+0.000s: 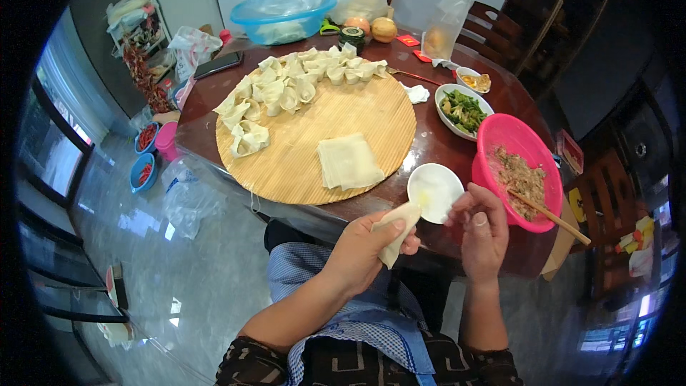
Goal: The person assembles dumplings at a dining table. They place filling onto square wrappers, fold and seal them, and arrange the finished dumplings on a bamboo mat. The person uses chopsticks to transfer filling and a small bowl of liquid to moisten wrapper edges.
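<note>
Folded over between the thumb and fingers of my left hand point(358, 246) is a wonton wrapper point(399, 233); any filling inside is hidden. My right hand point(484, 230) is raised beside a small white bowl point(435, 185) of clear liquid, fingers bent and apart, holding nothing. A stack of square wrappers point(351, 162) lies on the near part of a round, ribbed straw-coloured mat point(300, 155). Several folded wontons point(284, 83) crowd its far and left side. To the right, a pink plastic bowl point(485, 171) holds minced filling point(517, 174) with chopsticks point(557, 220) resting in it.
Behind the white bowl are a dish of cooked greens point(461, 110) and a small bowl of food point(474, 80). A blue basin point(284, 16), a dark-lidded jar point(352, 38) and a bagged item point(442, 29) stand at the back. A phone point(218, 65) lies at the table's left edge.
</note>
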